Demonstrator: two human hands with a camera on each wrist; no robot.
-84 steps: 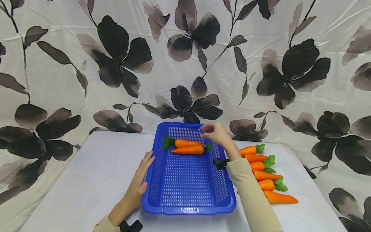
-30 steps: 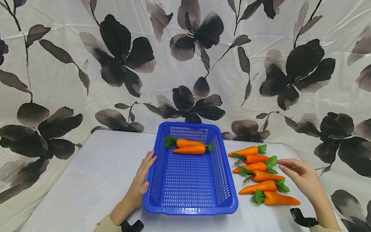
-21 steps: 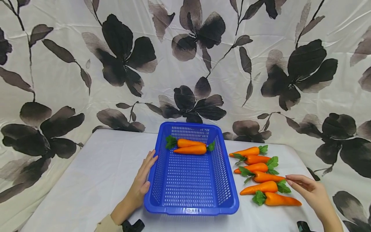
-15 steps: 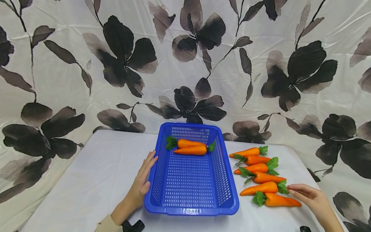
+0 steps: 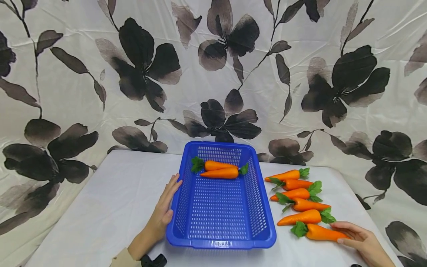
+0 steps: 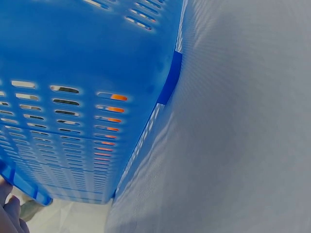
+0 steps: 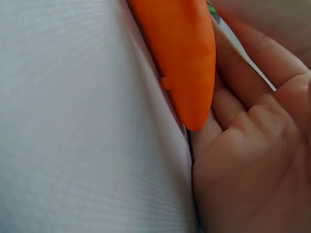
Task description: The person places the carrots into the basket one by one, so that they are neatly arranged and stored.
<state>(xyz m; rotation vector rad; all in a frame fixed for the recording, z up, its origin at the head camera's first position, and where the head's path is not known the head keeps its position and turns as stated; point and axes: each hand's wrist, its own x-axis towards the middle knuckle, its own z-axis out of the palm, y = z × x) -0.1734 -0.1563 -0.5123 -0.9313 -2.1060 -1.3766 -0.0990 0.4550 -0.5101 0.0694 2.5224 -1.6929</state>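
Observation:
In the head view a blue plastic basket (image 5: 218, 207) stands mid-table with two orange carrots inside, one in front of the other near its far end; the front carrot (image 5: 220, 173) has its leaves to the right. My left hand (image 5: 158, 213) rests straight-fingered against the basket's left rim; the left wrist view shows the slotted side wall (image 6: 77, 126). At the lower right, my right hand (image 5: 361, 239) has its thumb and fingers spread about the tip of the nearest carrot (image 5: 323, 233). The right wrist view shows that carrot (image 7: 182, 58) lying alongside loosely bent fingers.
Several more carrots lie in a column on the white-covered table right of the basket, their leafy ends alternating; the farthest carrot (image 5: 283, 175) is near the back edge. A floral cloth (image 5: 220, 74) hangs behind the table (image 5: 116, 193).
My right hand has left the space above the basket, moved to the right and come down along the column of carrots to the nearest one. The left hand stays at the basket rim.

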